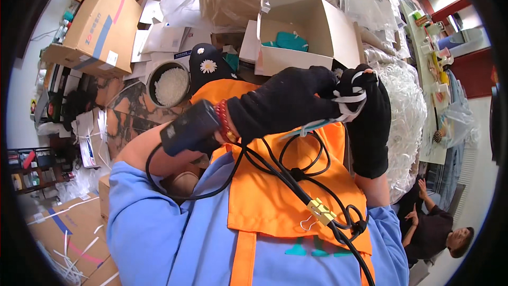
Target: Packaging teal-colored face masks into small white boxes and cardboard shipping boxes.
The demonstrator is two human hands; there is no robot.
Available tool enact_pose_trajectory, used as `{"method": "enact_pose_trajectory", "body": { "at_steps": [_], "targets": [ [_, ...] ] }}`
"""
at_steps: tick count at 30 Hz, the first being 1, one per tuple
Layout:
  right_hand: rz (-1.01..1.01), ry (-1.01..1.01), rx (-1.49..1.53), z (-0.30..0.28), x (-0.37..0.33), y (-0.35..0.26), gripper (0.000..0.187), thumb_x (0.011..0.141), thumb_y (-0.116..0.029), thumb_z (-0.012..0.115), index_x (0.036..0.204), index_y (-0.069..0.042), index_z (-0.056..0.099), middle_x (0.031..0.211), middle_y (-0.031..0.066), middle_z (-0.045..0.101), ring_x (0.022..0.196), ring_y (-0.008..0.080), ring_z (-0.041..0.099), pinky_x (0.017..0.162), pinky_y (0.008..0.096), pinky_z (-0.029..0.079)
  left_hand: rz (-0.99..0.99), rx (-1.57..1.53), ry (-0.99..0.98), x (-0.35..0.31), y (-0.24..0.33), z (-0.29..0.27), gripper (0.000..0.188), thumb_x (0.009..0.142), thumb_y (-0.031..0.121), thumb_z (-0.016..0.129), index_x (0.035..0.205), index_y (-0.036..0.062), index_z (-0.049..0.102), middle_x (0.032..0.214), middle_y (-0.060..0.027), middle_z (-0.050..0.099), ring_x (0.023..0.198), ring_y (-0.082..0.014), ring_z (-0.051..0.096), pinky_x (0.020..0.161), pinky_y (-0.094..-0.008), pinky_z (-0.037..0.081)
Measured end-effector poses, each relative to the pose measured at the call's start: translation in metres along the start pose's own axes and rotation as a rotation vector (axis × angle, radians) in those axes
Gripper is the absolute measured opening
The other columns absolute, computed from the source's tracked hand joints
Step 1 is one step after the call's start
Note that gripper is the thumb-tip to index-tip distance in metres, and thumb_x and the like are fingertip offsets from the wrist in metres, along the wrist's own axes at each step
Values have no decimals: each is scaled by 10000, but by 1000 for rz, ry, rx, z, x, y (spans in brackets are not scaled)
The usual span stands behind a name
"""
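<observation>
straps (350,99), white, grasped by curled fingers (320,77) of left hand (288,101) and right hand (371,132); exact looping hard to make out. teal edge (316,126) just below the fingers, mostly hidden by the left hand; open carton (296,61) beyond the fingers.

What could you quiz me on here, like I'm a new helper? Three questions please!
1. What colour are the straps at the left hand and right hand?
2. True or false: the red bracelet is on the right wrist.
3. What lies inside the open box beyond the hands: A) an orange cup, B) a teal item, C) a red ball?

Key: 1. White. 2. False: left wrist. 3. B.
</observation>
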State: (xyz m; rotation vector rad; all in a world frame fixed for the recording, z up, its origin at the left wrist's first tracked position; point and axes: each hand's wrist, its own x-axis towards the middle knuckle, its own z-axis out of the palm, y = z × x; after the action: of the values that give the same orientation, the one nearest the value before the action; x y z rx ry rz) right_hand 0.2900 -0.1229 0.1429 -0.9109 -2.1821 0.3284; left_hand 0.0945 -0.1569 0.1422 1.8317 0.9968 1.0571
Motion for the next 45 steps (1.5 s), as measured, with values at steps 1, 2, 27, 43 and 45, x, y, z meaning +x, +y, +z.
{"method": "enact_pose_trajectory", "body": {
  "at_steps": [1, 2, 27, 43, 45],
  "targets": [
    [231, -19, 500, -1, 1, -8, 258, 1006, -205, 426, 1036, 20, 549, 899, 77, 581, 831, 156, 563, 745, 311, 492, -182, -270, -67, -5, 1, -2, 367, 869, 250, 668, 1124, 2, 579, 952, -96, 663, 786, -167, 654, 695, -271, 521],
    [459, 48, 859, -3, 2, -15, 268, 1007, -215, 429, 1039, 24, 547, 899, 80, 582, 836, 151, 563, 749, 313, 495, -297, -442, -97, -5, 3, -8, 358, 870, 234, 668, 1125, 0, 577, 964, -90, 662, 777, -153, 650, 690, -262, 521],
    [497, 307, 1279, -52, -20, 34, 420, 981, -165, 410, 1387, -59, 395, 1347, 103, 465, 1156, 206, 499, 961, 338, 422, -255, -70, 16, -83, -114, -87, 96, 806, 125, 575, 836, 36, 592, 779, -83, 565, 685, -212, 580, 638, -317, 479],
    [385, 397, 1176, -46, 22, 29, 517, 954, -309, 490, 1422, -136, 352, 1321, 69, 512, 1134, 207, 556, 855, 354, 514, -812, 977, 474, -245, -257, -206, 198, 786, 112, 587, 926, -27, 603, 895, -219, 646, 871, -399, 623, 763, -431, 499],
    [323, 315, 1313, -40, 25, 33, 510, 956, -332, 494, 1413, -145, 365, 1275, 48, 541, 1107, 189, 575, 826, 353, 528, -813, 723, 653, -233, -253, -209, 341, 765, 111, 646, 1074, -25, 594, 1002, -225, 647, 945, -366, 626, 820, -403, 496]
  ]
}}
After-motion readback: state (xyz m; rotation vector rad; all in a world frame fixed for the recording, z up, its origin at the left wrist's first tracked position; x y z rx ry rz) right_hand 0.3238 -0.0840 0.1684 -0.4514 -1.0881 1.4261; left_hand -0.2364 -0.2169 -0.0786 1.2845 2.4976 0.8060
